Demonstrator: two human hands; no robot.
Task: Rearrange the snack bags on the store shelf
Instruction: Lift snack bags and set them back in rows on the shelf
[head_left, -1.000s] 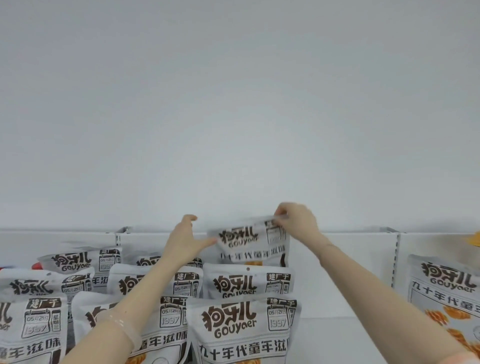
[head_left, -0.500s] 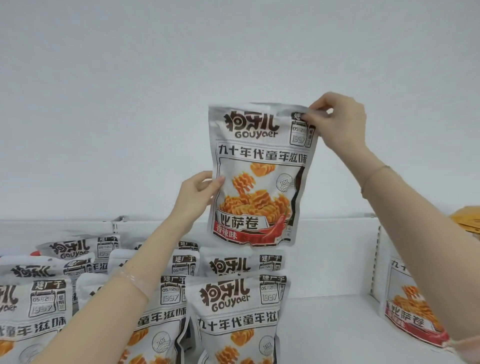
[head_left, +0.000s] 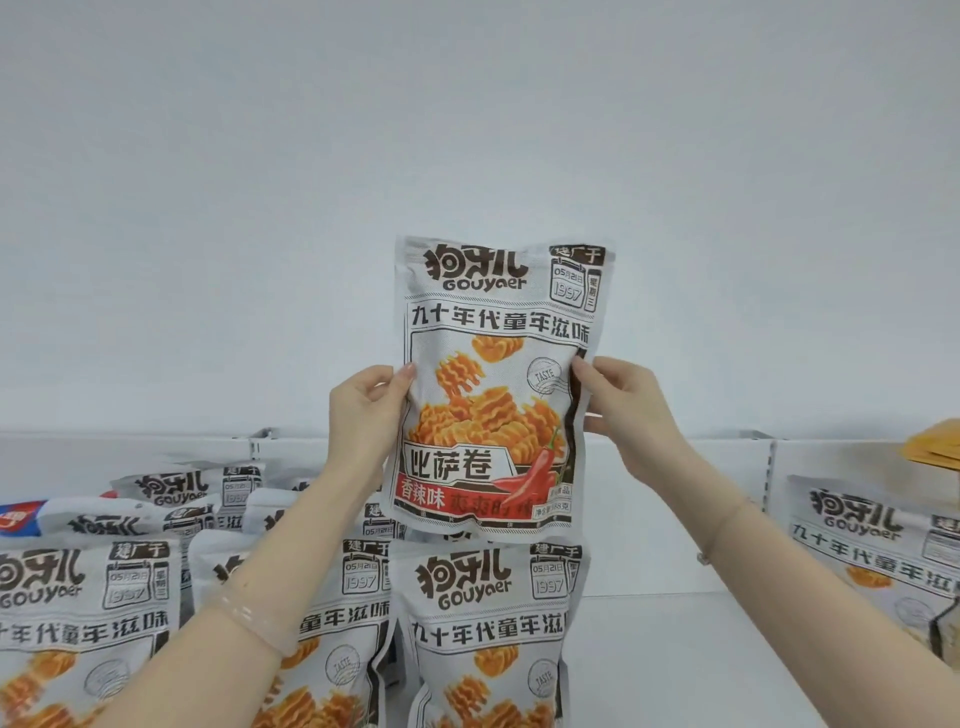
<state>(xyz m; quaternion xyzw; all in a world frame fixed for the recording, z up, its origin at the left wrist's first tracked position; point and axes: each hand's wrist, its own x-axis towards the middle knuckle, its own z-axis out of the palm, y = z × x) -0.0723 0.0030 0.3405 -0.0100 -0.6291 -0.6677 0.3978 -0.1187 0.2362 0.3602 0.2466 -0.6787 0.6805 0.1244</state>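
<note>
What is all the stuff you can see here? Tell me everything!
held bag: one, grey with red strip, up in front of the wall, upright, facing the camera
shelf bags: at least six, grey, standing in rows on the left and middle
right bag: one, grey, leaning at the right edge
blue packet: one, blue and red, far left, mostly hidden
orange thing: one, orange, far right, cut off
shelf: one, white, bare patch right of middle
wall: white, behind
bracelets: clear on left wrist, thin on right wrist
hands: left and right, gripping the held bag's sides
</note>
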